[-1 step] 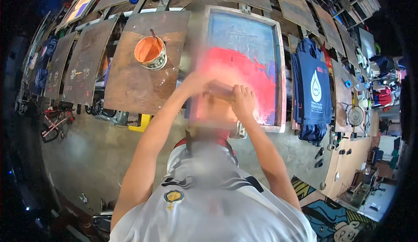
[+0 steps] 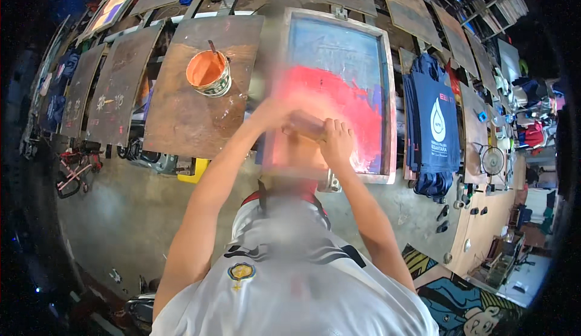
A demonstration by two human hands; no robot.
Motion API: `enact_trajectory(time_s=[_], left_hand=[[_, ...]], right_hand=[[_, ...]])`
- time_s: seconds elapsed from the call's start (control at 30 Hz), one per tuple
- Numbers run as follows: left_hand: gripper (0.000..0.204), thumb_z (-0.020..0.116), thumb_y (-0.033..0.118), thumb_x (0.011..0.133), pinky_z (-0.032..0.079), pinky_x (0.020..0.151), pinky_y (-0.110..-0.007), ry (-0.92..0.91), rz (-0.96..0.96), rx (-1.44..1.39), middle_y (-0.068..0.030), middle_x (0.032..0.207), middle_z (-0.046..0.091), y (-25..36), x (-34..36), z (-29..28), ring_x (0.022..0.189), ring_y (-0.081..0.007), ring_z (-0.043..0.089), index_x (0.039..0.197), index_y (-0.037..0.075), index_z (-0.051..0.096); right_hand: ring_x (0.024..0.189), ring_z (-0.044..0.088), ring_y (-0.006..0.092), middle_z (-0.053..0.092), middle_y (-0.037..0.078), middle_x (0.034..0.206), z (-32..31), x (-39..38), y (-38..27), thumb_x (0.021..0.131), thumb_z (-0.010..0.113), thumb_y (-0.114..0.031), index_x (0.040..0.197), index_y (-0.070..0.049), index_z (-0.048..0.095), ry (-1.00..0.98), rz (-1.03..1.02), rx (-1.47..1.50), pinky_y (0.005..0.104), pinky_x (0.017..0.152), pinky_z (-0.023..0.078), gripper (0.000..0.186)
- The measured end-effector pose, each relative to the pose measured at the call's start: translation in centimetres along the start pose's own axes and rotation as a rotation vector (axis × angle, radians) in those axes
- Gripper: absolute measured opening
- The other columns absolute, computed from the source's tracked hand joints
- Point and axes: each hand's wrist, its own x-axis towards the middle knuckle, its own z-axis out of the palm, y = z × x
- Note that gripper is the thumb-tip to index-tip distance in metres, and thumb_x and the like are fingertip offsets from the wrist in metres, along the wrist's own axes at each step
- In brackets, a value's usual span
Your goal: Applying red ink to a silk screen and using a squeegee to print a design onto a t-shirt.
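A wooden-framed printing screen (image 2: 389,88) lies before me, its mesh blue at the far end. Red-pink ink (image 2: 339,91) covers the middle and near part of the mesh. Both hands grip a squeegee (image 2: 307,124) above the near half. My right hand (image 2: 337,142) closes round its right end, fingers curled over the top. At the other end is my left hand (image 2: 275,115), closed on it but blurred. Left of the screen, an open bucket (image 2: 218,86) with orange inside walls and a stick in it stands on a brown board.
Navy tote bags (image 2: 437,127) with a white drop print lie stacked right of the screen. Brown boards (image 2: 124,85) on metal rails run left and beyond. A yellow object (image 2: 193,171) sits below the rails. Far right stands a round fan (image 2: 493,160).
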Motion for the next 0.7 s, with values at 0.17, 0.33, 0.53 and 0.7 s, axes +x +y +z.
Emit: enact_trajectory(time_s=[0.17,0.33,0.53,0.7], left_hand=[[0.048,0.082,0.019,0.068,0.051,0.077,-0.045,0.155,0.219,0.132,-0.0095,0.098,0.066,1.6,-0.8,-1.2,0.092,-0.0331,0.066,0.108,0.008,0.059],[0.047,0.081,0.021,0.069,0.051,0.077,-0.047,0.026,0.028,0.198,-0.0121,0.098,0.066,4.1,-3.8,0.1,0.093,-0.0349,0.066,0.108,0.007,0.059],[0.042,0.078,0.018,0.079,0.051,0.074,-0.051,0.468,-0.108,0.134,-0.018,0.103,0.063,4.7,-9.4,8.2,0.092,-0.0423,0.063,0.113,0.008,0.055],[0.042,0.077,0.014,0.079,0.051,0.074,-0.051,0.627,-0.364,0.032,-0.0205,0.104,0.062,7.0,-9.7,8.9,0.092,-0.0435,0.063,0.113,0.004,0.054]], right_hand=[[0.094,0.062,0.03,0.065,0.009,0.095,0.0,-0.4,0.2,0.073,0.078,-0.022,0.103,-0.009,0.059,0.104,0.08,0.005,0.043,0.08,0.046,0.038],[0.103,0.063,0.0286,0.067,0.008,0.105,-0.5,-0.6,2.8,0.066,0.084,-0.034,0.106,-0.011,0.06,-0.179,-0.071,0.223,0.0447,0.085,0.046,0.052],[0.104,0.058,0.0266,0.061,0.005,0.103,-0.9,0.3,2.2,0.067,0.084,-0.028,0.104,-0.012,0.057,-0.113,-0.438,-0.047,0.0444,0.092,0.044,0.049],[0.103,0.057,0.0236,0.059,0.003,0.101,0.2,6.3,1.1,0.068,0.079,-0.019,0.101,-0.014,0.057,-0.162,-0.637,-0.076,0.0384,0.09,0.043,0.04]])
